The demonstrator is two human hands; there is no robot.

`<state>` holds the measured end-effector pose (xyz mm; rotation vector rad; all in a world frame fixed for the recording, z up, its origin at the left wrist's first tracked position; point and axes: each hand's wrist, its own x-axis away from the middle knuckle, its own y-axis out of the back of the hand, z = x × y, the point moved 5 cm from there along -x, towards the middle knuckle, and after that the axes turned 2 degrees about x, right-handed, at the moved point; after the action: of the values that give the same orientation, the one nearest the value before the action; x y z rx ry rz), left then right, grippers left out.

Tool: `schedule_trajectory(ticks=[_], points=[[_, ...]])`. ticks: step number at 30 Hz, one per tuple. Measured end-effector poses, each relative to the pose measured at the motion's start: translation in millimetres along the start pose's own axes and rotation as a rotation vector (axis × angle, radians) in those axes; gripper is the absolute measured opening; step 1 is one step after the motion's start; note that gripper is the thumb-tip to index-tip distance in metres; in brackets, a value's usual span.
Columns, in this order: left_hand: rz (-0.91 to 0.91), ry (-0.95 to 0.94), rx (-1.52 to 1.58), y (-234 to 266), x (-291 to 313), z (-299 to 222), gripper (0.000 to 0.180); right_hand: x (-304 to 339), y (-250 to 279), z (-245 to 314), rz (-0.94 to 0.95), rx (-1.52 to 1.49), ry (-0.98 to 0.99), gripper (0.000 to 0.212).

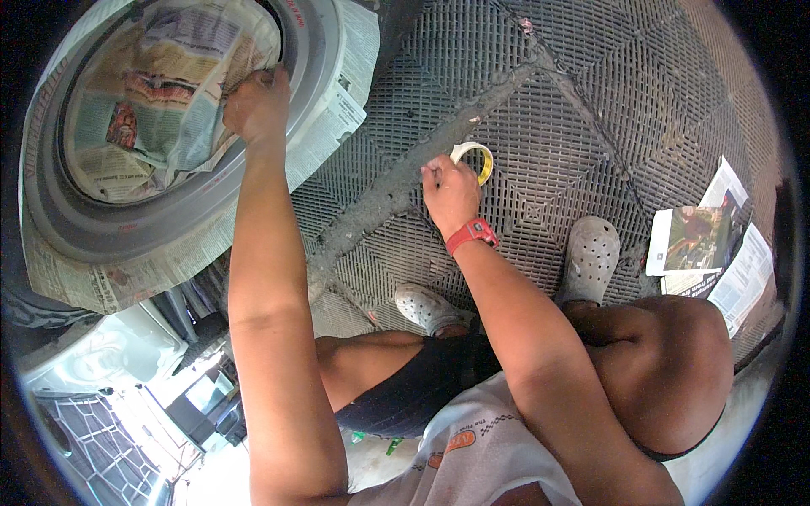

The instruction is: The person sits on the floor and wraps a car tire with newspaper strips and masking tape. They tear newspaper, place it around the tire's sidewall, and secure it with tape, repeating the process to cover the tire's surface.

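At the upper left stands a wheel with a grey, dusty tyre [173, 221]. Crumpled newspaper [160, 110] covers its middle, inside the dark ring. My left hand [257, 105] is at the right inner edge of that ring, fingers curled closed on the newspaper's border; the fingertips are partly hidden. My right hand [451, 192], with a red wristwatch [472, 235] at the wrist, grips a roll of masking tape [484, 162] with a yellow inner core. The roll is held above the floor mat, apart from the wheel.
More newspaper [333, 126] surrounds the tyre's outer side. Ribbed dark matting [540, 126] covers the floor, with a dusty seam crossing it. Loose printed sheets [692, 240] lie at the right. My grey clogs [591, 257] are planted near my knees. A white glossy panel [110, 350] is at lower left.
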<state>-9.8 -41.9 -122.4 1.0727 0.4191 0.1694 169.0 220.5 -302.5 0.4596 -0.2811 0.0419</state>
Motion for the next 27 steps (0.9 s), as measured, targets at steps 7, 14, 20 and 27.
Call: schedule_trajectory(ticks=[7, 14, 20, 27], points=[[-0.067, 0.011, 0.1, -1.6, 1.3, 4.1, 0.046, 0.8, -0.1, 0.7, 0.004, 0.005, 0.001, 0.014], [-0.25, 0.107, 0.425, -12.3, 12.8, 6.0, 0.032, -1.1, -0.9, 1.0, -0.006, 0.057, -0.007, 0.014], [-0.08, 0.371, 0.68, -23.9, 17.2, 17.4, 0.035, -5.2, 1.9, 6.7, 0.063, 0.05, 0.065, 0.021], [0.917, 0.235, 1.431, -47.8, 96.1, 6.4, 0.046, -19.4, -2.0, 61.1, 0.243, -0.157, 0.011, 0.055]])
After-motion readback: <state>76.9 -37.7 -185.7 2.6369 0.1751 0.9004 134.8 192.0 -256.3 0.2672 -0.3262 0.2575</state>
